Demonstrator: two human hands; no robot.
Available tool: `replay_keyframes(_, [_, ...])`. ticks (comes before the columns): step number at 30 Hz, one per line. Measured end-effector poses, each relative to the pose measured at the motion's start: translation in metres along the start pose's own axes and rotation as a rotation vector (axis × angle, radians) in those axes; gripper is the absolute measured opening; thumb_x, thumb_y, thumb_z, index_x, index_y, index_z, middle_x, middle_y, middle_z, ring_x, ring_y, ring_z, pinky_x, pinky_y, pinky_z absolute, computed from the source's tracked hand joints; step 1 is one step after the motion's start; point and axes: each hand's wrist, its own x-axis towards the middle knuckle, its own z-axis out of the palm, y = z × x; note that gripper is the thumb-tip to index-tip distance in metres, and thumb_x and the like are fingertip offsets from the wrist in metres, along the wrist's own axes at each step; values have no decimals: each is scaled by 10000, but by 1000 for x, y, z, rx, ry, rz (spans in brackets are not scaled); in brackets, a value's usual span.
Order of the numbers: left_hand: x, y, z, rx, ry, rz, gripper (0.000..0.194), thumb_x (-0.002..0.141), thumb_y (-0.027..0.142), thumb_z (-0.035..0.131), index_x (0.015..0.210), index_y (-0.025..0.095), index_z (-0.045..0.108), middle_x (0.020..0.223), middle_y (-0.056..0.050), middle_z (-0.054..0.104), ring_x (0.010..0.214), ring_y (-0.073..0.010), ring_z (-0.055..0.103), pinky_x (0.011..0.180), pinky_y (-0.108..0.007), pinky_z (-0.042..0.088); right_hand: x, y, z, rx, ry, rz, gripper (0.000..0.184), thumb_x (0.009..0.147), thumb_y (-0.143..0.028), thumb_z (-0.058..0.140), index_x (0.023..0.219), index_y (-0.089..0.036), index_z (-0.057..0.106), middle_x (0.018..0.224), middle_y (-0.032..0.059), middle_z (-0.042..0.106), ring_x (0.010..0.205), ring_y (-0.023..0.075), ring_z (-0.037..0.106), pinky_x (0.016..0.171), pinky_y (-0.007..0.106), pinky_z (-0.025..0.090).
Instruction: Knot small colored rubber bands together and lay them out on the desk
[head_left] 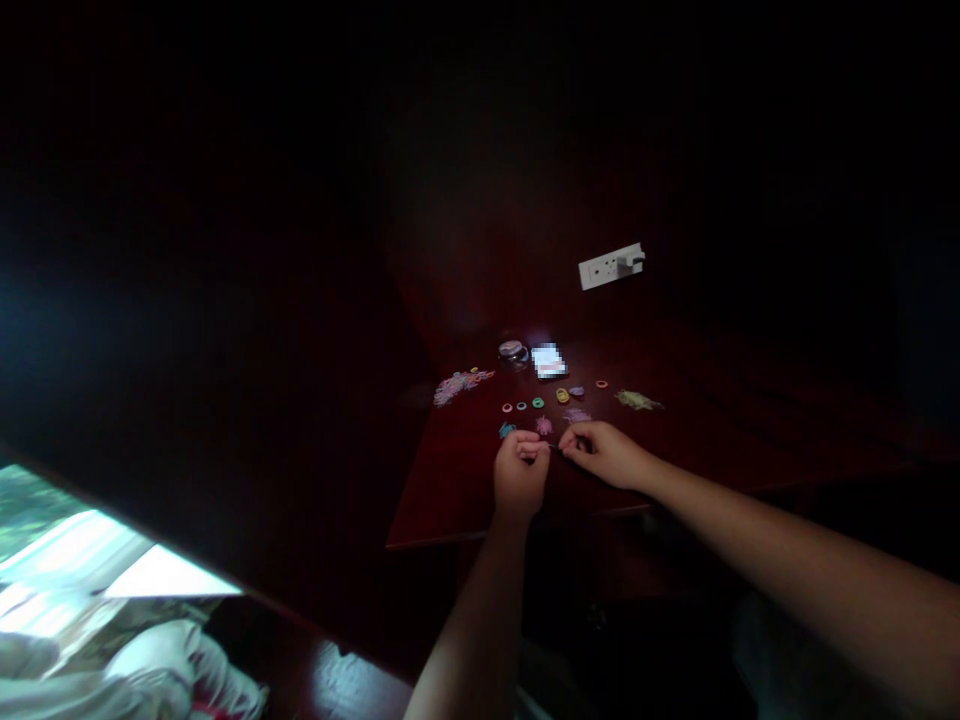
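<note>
Over the near part of the table, my left hand [522, 472] and my right hand [606, 452] are close together, fingers pinched. A thin dark strand [553, 447] spans the small gap between their fingertips; its kind is too small to tell. Just beyond my left hand lie a teal pile [508, 430] and a pink pile [544, 426] of small thin pieces. A lilac pile [577, 415] lies behind my right hand. Farther back sit small rings: a pink ring [507, 408], a green ring [538, 403] and a yellow ring [562, 396].
A dark red table [450, 500] meets a wall with a white power socket [611, 267]. At the back are a lit phone [549, 360] and a round clear container [513, 352]. A multicoloured pile [459, 386] lies left, a yellowish pile [637, 400] right. Pale fabric [161, 660] shows lower left.
</note>
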Motion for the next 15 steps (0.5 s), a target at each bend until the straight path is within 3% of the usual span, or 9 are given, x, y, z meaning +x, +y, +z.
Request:
replay_keyframes(4, [-2,1,0,-37,-98,-5,174,755,192,655,910,156,585,769,-26,660,709,-122,621,678,-234,472,-4,3,7,64,20,51,165,809,-295,566,825,-155,652,713,30,642,613,142,565,569,257,432])
replay_keyframes(15, [-1,0,-2,-53,-217,5,173,749,183,668,897,145,587,754,-31,660,699,-117,615,690,-240,473,-5,-2,9,202,29,63,113,791,-270,576,800,-166,618,670,2,589,584,123,513,552,245,394])
